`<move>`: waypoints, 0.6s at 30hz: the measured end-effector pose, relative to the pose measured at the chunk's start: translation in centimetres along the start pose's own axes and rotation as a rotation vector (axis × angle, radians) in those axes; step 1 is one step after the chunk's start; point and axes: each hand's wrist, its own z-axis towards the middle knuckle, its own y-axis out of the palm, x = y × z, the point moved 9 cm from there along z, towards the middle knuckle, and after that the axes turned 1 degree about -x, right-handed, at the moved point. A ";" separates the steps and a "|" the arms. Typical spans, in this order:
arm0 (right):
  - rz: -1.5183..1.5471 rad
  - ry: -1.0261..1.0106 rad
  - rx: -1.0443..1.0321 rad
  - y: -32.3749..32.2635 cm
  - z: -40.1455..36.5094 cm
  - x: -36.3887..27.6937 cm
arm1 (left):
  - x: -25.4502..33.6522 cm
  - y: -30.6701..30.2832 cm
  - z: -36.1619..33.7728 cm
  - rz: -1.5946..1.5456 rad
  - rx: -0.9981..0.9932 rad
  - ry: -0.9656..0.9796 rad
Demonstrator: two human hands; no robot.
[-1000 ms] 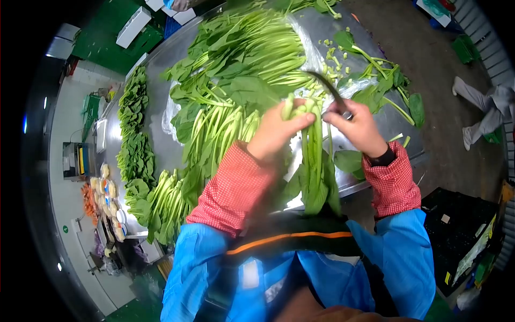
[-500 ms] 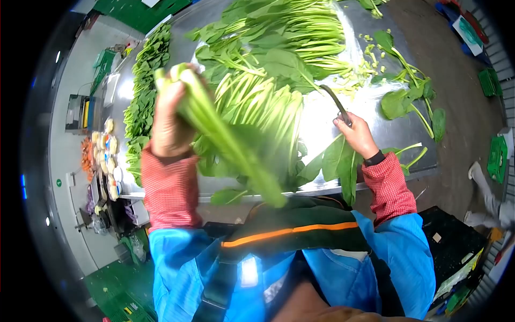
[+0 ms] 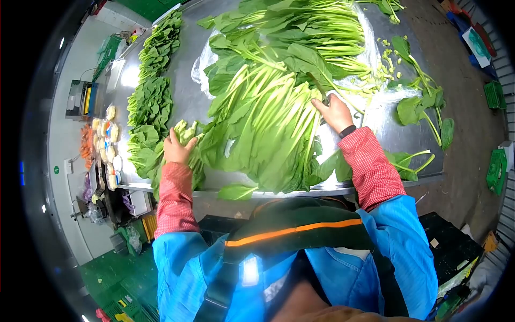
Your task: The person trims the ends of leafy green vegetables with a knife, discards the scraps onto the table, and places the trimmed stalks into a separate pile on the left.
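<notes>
At the left of the table, my left hand is closed around a bunch of leafy greens, its pale cut stem ends pointing up between thumb and fingers. The bunch lies beside a row of bundled greens. My right hand is closed on a dark curved knife, mostly hidden by the fingers. Its fingertips are at the stem ends of a large loose pile of greens, which fans out over the middle of the table.
Another heap of greens lies at the back on clear plastic. Stem trimmings and loose leafy stalks lie to the right on the metal table. Wrapped pale packages and green crates stand beyond the table.
My left hand has lowered the bunch from in front of me to the table at the left. My right hand, with the knife, has moved left and away from me to the pile's stem ends.
</notes>
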 end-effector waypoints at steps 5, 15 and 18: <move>0.367 -0.001 0.025 -2.1 -2.0 0.0 | 15.9 -6.8 -2.2 -0.488 0.179 0.407; 0.699 -0.185 0.153 -9.6 -7.8 -3.5 | 41.2 -7.9 -8.7 -1.135 -0.521 0.638; 0.525 -0.250 0.210 -11.6 -8.4 -2.6 | 42.7 -6.8 -9.4 -1.333 -0.749 0.495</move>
